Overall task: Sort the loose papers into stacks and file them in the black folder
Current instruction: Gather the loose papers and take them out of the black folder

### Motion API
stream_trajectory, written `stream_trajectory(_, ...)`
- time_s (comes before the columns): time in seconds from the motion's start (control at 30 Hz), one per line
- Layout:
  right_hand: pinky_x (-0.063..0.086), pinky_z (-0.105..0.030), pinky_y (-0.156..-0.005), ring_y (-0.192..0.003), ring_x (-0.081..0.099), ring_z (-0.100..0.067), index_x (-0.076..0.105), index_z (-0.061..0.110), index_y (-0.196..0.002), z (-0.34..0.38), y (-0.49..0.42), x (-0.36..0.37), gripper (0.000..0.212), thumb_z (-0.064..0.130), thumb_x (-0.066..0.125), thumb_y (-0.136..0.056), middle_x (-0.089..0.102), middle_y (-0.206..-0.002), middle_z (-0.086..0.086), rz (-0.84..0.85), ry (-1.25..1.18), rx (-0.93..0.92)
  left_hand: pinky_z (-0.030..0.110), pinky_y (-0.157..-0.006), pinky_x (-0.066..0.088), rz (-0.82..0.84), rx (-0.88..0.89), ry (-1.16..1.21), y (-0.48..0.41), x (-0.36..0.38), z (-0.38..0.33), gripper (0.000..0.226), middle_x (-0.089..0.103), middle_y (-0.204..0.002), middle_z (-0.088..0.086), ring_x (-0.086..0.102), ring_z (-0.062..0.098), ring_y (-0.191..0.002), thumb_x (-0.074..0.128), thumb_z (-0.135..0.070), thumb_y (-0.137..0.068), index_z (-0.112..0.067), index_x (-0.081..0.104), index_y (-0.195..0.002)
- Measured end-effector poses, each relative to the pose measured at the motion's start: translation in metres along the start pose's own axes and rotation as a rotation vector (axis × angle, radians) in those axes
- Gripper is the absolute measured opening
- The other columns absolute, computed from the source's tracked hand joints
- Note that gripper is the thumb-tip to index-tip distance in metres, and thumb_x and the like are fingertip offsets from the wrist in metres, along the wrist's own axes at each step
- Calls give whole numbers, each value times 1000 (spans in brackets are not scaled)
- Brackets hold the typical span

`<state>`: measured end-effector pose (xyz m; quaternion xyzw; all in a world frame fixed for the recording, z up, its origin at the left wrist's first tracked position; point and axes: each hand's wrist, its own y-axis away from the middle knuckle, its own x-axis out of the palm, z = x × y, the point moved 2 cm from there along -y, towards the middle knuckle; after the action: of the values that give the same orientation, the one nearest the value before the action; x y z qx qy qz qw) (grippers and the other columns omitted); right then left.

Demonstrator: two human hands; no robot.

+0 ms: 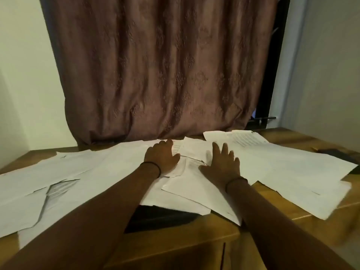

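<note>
Many loose papers (pixel 109 172) cover the bench (pixel 220 240) in a scattered, overlapping spread, with no squared stack visible anywhere, so the sorting looks barely begun. Sheets run from about 9 o'clock across the centre to 3 o'clock, some skewed and some creased, and a printed sheet (pixel 245 138) lies at the far edge near 1 o'clock. Part of the black folder (pixel 155 217) shows just below centre, toward 6 o'clock, lying flat and mostly buried under the middle sheets; nothing appears to be filed in it, though its inside is hidden. Both hands rest flat, palms down, on the central papers: the left hand (pixel 161 157) just left of centre, fingers spread and gripping nothing, the right hand (pixel 222 164) just right of centre, likewise splayed wide and empty. Another dark object (pixel 339 153) lies at 3 o'clock, partly covered; what it is cannot be told. Beyond the bench, at 12 o'clock, hangs a brown curtain (pixel 155 65). By my judgement, gathering, stacking and filing all remain.
</note>
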<state>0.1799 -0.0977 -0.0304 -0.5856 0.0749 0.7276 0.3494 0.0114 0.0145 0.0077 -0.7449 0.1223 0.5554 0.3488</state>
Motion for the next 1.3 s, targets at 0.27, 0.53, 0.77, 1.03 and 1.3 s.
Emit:
stream_trajectory(0.27, 43, -39, -84, -103, 59, -33, 50, 18, -113, -1, -34, 20, 34, 36, 52, -84, 57, -111, -5, -16, 0, -33, 36, -104, 39, 114, -38, 60, -25, 44, 12, 61, 51, -142, 4, 49, 26, -128, 48, -55, -93, -19, 41, -141)
stream_trajectory(0.53, 45, -35, -82, -99, 62, -30, 59, 17, -104, 1, -34, 21, 30, 41, 46, -92, 66, -106, -6, -57, 116, -30, 36, -102, 41, 84, -37, 161, -28, 46, 15, 62, 51, -142, 2, 52, 24, -125, 50, -56, -92, -19, 42, -141)
stream_trajectory(0.77, 49, -37, -87, -102, 61, -28, 57, 17, -108, 18, -51, 17, 35, 45, 49, -89, 65, -112, -6, -23, 114, -67, 37, -104, 41, 112, -21, 201, -24, 44, 17, 63, 50, -143, 3, 50, 25, -126, 50, -56, -92, -18, 41, -141)
stream_trajectory(1.03, 46, -31, -68, -82, 65, -28, 65, 16, -95, 22, -58, 21, 35, 46, 48, -94, 67, -90, -5, -242, 271, -134, 37, -106, 39, 61, -40, 305, -24, 45, 22, 62, 49, -144, 3, 48, 24, -128, 51, -55, -92, -18, 43, -141)
stream_trajectory(1.3, 44, -32, -66, -80, 64, -32, 63, 11, -99, 23, -45, -4, 18, 18, 46, -99, 69, -92, -12, -390, 177, -171, 35, -102, 43, -25, -141, 526, -25, 41, 24, 55, 59, -133, 6, 54, 25, -121, 57, -49, -91, -17, 50, -134)
